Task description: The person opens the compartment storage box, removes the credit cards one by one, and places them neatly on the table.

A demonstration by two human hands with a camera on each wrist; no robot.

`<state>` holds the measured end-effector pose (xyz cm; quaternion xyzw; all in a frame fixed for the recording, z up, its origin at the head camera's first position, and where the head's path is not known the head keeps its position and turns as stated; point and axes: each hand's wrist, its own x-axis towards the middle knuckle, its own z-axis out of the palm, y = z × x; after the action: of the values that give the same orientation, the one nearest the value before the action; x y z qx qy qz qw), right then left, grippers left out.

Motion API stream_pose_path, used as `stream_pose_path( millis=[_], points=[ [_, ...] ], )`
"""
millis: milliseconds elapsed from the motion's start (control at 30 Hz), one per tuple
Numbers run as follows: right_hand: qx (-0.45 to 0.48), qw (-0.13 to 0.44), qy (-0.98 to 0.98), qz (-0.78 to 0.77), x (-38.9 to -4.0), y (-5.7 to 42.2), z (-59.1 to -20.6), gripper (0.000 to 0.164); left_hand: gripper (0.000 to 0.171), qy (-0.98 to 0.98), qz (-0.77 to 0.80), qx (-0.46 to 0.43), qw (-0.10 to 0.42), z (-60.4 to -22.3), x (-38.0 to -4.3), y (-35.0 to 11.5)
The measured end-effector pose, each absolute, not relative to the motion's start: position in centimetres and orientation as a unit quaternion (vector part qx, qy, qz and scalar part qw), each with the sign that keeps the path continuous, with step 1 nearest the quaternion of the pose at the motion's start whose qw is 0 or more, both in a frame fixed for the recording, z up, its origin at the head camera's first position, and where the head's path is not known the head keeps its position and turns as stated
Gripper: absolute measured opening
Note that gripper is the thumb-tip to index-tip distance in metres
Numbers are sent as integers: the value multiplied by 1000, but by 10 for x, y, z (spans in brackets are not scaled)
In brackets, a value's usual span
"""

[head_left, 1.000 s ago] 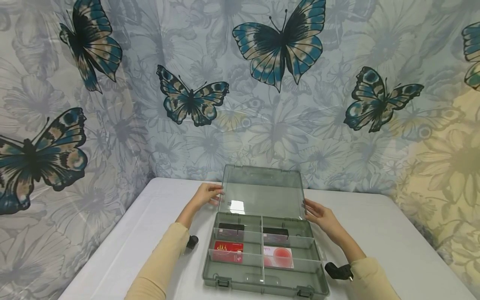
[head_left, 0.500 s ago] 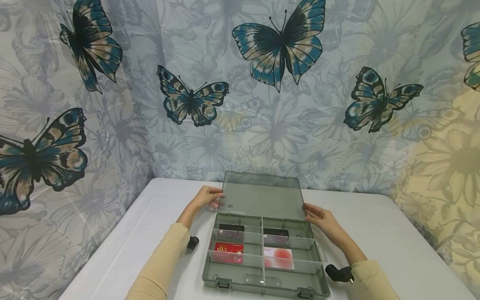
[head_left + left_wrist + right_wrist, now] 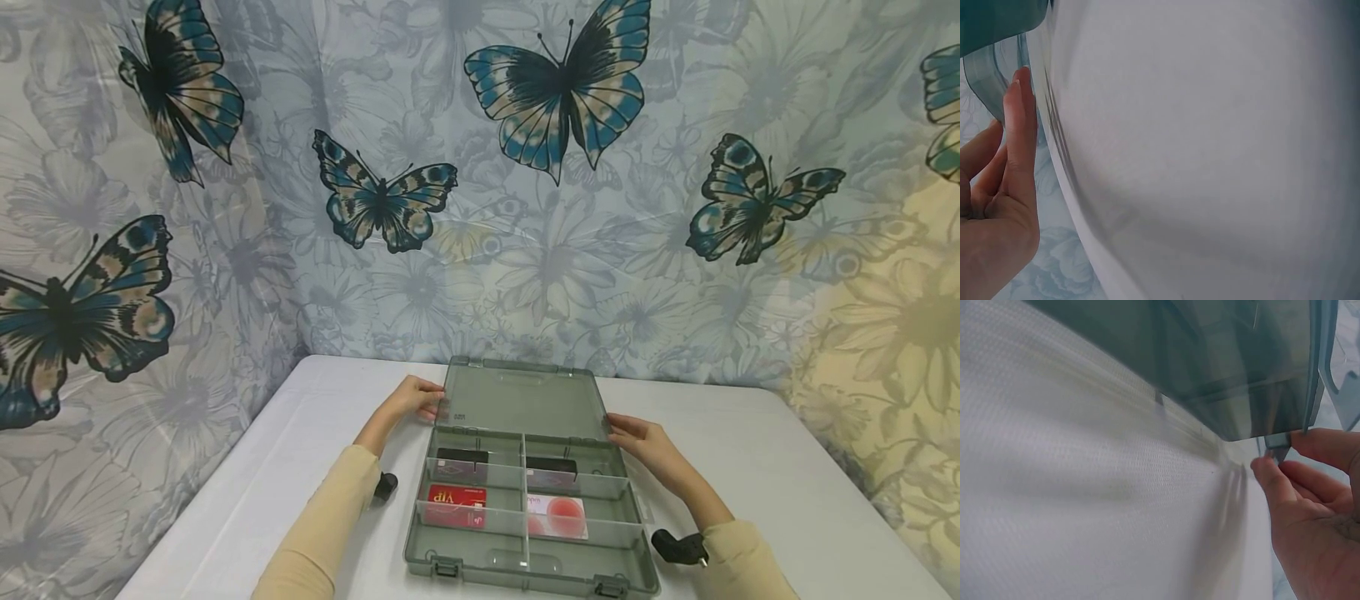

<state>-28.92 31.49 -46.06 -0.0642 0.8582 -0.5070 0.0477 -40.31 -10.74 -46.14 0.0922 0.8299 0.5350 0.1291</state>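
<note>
A clear grey-green plastic organizer box lies open, its hinged lid tilted back towards the wall. My left hand pinches the lid's left edge near the hinge; in the left wrist view its fingers meet the lid's edge. On the opposite side, my right hand holds the right edge between thumb and fingers, as the right wrist view also shows. Dividers split the box into several compartments. Two of them hold dark boxes; in front of these lie a red pack marked VIP and a pink-and-white pack.
The box stands on a white-covered table. A butterfly-print cloth hangs close behind the lid. Two latches, one of them the left latch, sit on the box's front. Black devices are strapped at both wrists.
The lid has tipped further back and down, its far edge sinking lower. Both hands have lowered slightly with it. The box and the packs inside stay in place.
</note>
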Motion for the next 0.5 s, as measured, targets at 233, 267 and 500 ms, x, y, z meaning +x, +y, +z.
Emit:
stream_pose_path(
  millis=[233,267,500],
  points=[
    [-69,48,863,-498,-289,315,-462,58,36,838,523,71,139,-463,-405,-107],
    [-69,48,863,-497,-289,315,-462,58,36,838,523,69,141,-463,-405,-107],
    [-70,53,861,-501,-288,315,-461,58,36,837,522,63,151,-464,-407,-107]
  ],
)
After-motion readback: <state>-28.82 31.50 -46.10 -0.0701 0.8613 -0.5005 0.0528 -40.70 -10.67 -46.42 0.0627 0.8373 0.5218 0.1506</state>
